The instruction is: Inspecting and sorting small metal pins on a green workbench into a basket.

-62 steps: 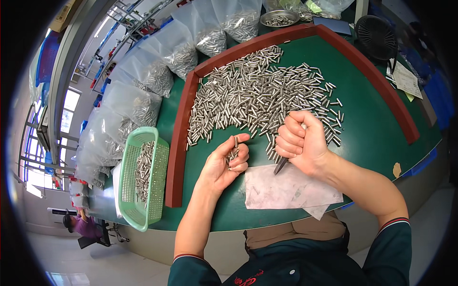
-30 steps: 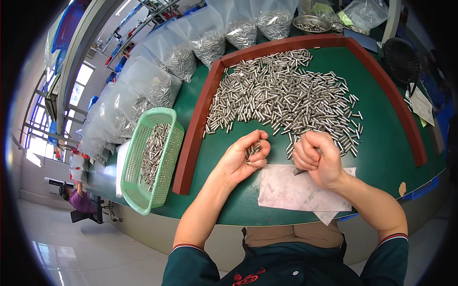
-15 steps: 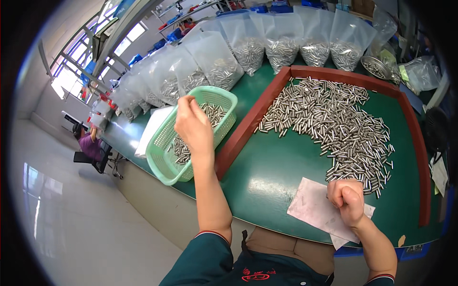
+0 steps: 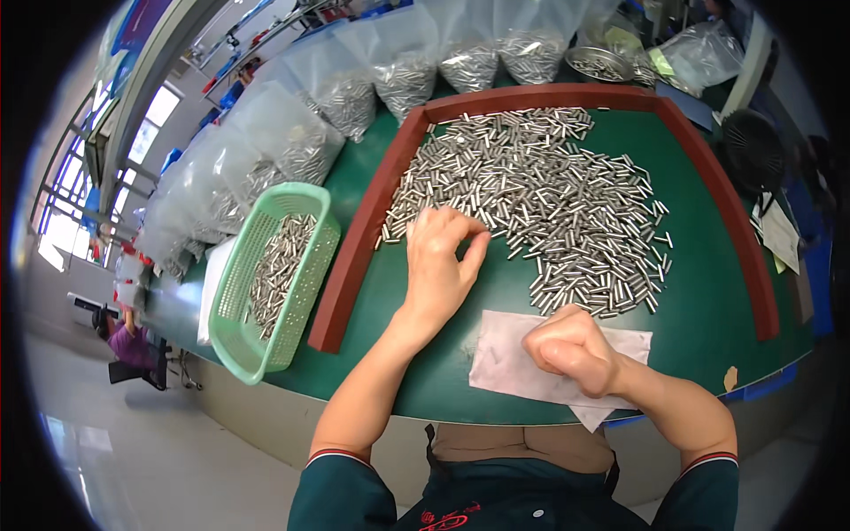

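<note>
Short shiny metal pins [image 4: 540, 195] lie in a wide pile on the green tabletop [image 4: 398, 372]. At the near left edge of that pile is my left hand [image 4: 438, 265], back upward, fingers bent and thumb tip close against the index finger. Whatever it may pinch is hidden. My right hand [image 4: 574, 350] is closed in a fist above a stained pale pink cloth [image 4: 505, 350], just on the near side of the pile; its contents do not show. More pins [image 4: 283, 265] fill part of a light green plastic basket [image 4: 243, 345] to the left.
A dark red wooden frame [image 4: 354, 257] borders the pile on the left, back and right. Clear plastic bags [image 4: 407, 71] of pins line the table's far side. Beyond the frame are a metal bowl [image 4: 598, 64] and a black fan [image 4: 751, 150]. Another person [image 4: 131, 345] sits far left.
My left hand has moved right from above the basket to the pile's edge. My right hand stays closed over the cloth. The whole view has swung to the right.
</note>
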`<state>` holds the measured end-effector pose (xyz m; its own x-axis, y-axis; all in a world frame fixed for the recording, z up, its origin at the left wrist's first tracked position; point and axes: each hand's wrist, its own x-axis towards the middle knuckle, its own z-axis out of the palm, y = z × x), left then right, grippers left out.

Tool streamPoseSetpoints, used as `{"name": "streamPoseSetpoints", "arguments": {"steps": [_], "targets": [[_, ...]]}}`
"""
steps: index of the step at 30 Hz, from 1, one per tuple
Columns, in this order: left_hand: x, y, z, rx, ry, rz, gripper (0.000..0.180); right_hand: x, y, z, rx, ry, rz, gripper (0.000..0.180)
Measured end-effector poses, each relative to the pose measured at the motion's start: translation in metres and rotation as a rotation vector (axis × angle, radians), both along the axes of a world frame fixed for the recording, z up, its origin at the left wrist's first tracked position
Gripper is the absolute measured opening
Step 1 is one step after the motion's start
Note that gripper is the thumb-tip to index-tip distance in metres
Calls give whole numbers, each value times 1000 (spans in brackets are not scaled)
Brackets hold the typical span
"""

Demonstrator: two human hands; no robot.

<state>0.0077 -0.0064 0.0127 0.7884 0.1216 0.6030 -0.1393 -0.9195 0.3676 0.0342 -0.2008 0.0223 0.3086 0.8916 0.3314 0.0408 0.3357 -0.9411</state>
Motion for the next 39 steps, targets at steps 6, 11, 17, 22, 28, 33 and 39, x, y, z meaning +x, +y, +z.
{"name": "streamPoseSetpoints", "arguments": {"steps": [6,11,17,22,28,33,39], "targets": [[6,-19,-17,-66,140,-137,8,-1,-1,0,16,18,-79,30],[6,-20,-20,-37,218,-126,10,-3,0,-1,44,1,-93,31],[-2,-14,-7,-493,331,-129,7,-2,0,0,57,26,-99,31],[-11,-5,1,-1584,568,-414,11,0,-2,-2,42,67,-91,31],[-10,6,-12,-1810,591,-524,10,-1,-1,-3,22,83,-94,32],[-9,6,-13,-1876,619,-589,9,-1,-1,-3,21,93,-101,32],[-9,5,-12,-1865,630,-628,11,-1,0,-2,21,112,-109,33]]}}
